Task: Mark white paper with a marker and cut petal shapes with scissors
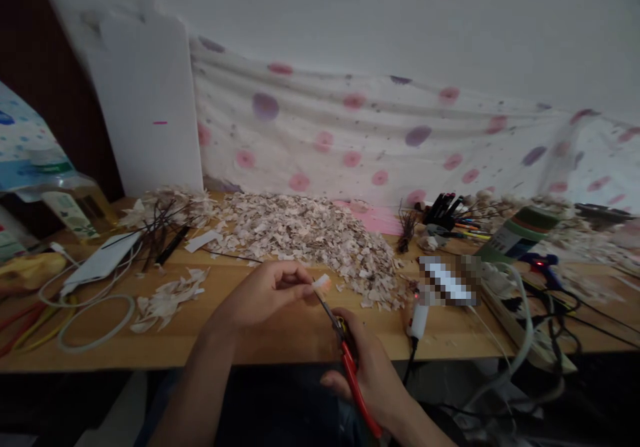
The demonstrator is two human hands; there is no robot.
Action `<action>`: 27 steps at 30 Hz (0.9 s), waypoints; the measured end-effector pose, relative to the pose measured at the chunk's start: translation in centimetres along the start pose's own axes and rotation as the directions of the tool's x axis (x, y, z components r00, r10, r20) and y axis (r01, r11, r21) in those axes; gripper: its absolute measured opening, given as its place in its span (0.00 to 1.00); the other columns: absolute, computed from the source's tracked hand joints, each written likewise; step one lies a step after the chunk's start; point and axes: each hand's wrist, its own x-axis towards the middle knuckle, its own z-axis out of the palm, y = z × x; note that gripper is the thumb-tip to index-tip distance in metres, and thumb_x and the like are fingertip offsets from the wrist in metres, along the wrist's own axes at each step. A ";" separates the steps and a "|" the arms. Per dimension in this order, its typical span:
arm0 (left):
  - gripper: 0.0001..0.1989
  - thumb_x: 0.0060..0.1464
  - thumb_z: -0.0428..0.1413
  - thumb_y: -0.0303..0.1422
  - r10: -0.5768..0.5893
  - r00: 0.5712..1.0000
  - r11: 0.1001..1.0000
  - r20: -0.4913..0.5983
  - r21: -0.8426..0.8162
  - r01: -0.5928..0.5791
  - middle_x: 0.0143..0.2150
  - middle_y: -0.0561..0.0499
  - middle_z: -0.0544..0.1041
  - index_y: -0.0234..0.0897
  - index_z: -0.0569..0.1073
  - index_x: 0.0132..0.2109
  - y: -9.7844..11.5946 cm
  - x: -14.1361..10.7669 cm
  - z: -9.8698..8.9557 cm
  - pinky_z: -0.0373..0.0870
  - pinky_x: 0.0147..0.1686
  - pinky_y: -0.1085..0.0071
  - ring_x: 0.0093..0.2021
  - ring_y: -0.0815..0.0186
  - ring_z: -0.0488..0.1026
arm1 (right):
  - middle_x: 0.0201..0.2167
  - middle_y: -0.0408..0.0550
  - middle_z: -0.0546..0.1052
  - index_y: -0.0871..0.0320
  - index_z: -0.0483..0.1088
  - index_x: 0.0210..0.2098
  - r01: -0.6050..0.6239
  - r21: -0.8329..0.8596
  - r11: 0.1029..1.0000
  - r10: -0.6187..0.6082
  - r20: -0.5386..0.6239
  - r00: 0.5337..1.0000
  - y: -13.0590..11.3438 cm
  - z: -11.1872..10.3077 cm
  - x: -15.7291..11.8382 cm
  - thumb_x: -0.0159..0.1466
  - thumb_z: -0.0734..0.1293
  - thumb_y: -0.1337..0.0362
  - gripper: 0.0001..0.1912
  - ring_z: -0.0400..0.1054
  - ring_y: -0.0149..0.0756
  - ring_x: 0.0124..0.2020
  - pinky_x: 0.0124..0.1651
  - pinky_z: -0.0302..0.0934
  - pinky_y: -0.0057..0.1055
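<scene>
My left hand (285,290) is closed in a pinch on a small pale petal-like piece (323,283) with an orange tint, held just above the wooden table (285,340). In my right hand (370,367) is a pair of red-handled scissors (349,373), its metal blades pointing up and left. The blade tips reach the pale piece by my left fingertips; whether they touch it I cannot tell. My right thumb sticks out to the left of the handle. Beyond both hands lies a wide heap of dry, pale flakes (305,230).
A smaller pile of pale strips (170,300) lies at left, near a white power bank (103,260) with a looped cable. To the right are a white device (419,317) with a red light, a blurred-out phone, a green can (520,233), a power strip (525,327) and tangled cords.
</scene>
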 end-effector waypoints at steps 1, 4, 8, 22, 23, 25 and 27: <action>0.07 0.54 0.60 0.37 0.007 1.000 1.000 0.003 -0.001 -0.007 0.36 0.52 0.81 0.38 0.77 0.36 -0.1 0.1 0.0 0.69 0.40 0.71 0.38 0.65 0.77 | 0.45 0.60 0.74 0.61 0.57 0.59 -0.004 0.001 1.000 0.004 0.004 1.000 0.0 -0.1 0.1 0.51 0.66 0.29 0.51 0.70 0.55 0.45 0.50 0.63 0.47; 0.07 0.55 0.60 0.37 0.021 1.000 1.000 0.007 0.006 -0.021 0.37 0.51 0.81 0.37 0.78 0.37 -0.3 0.4 -0.1 0.69 0.41 0.71 0.39 0.64 0.76 | 0.43 0.60 0.75 0.62 0.58 0.58 -0.024 -0.020 1.000 0.024 0.015 1.000 -0.1 -0.2 0.3 0.51 0.66 0.29 0.51 0.70 0.55 0.42 0.47 0.63 0.46; 0.09 0.54 0.61 0.38 0.005 1.000 1.000 0.003 0.013 -0.005 0.36 0.51 0.81 0.37 0.78 0.37 -0.5 0.2 -0.2 0.69 0.40 0.71 0.38 0.64 0.76 | 0.38 0.57 0.76 0.62 0.59 0.56 -0.051 -0.050 0.997 0.051 0.012 0.999 -0.2 -0.2 0.3 0.50 0.67 0.29 0.50 0.71 0.53 0.38 0.44 0.63 0.45; 0.11 0.54 0.61 0.40 0.012 1.000 1.000 0.014 -0.008 -0.012 0.34 0.51 0.80 0.36 0.77 0.35 -0.8 -0.6 -0.5 0.70 0.40 0.71 0.38 0.65 0.76 | 0.31 0.52 0.77 0.61 0.63 0.53 -0.067 -0.123 0.990 0.066 -0.015 0.998 -1.0 0.1 0.2 0.48 0.67 0.29 0.49 0.71 0.48 0.34 0.38 0.63 0.39; 0.11 0.54 0.61 0.40 0.022 1.000 1.000 0.013 -0.005 -0.022 0.34 0.51 0.80 0.36 0.78 0.35 -0.9 -0.5 -0.5 0.69 0.40 0.71 0.38 0.65 0.76 | 0.30 0.52 0.77 0.62 0.63 0.53 -0.074 -0.126 0.989 0.073 -0.014 0.997 -1.1 0.1 0.2 0.48 0.67 0.28 0.50 0.71 0.48 0.33 0.38 0.63 0.38; 0.11 0.55 0.60 0.40 0.033 0.999 0.999 0.009 0.000 -0.033 0.35 0.51 0.80 0.36 0.77 0.36 -1.1 -0.5 -0.6 0.69 0.40 0.71 0.38 0.65 0.76 | 0.29 0.52 0.77 0.63 0.63 0.53 -0.082 -0.136 0.987 0.081 -0.010 0.997 -1.1 0.1 0.2 0.48 0.66 0.27 0.51 0.71 0.48 0.32 0.35 0.62 0.37; 0.10 0.55 0.60 0.39 0.033 0.999 0.999 0.008 0.010 -0.033 0.35 0.51 0.80 0.36 0.77 0.36 -1.3 -0.4 -0.6 0.69 0.40 0.72 0.38 0.65 0.76 | 0.27 0.51 0.76 0.63 0.64 0.53 -0.083 -0.148 0.985 0.082 -0.012 0.997 -1.1 0.0 0.2 0.48 0.65 0.26 0.51 0.71 0.47 0.30 0.34 0.61 0.36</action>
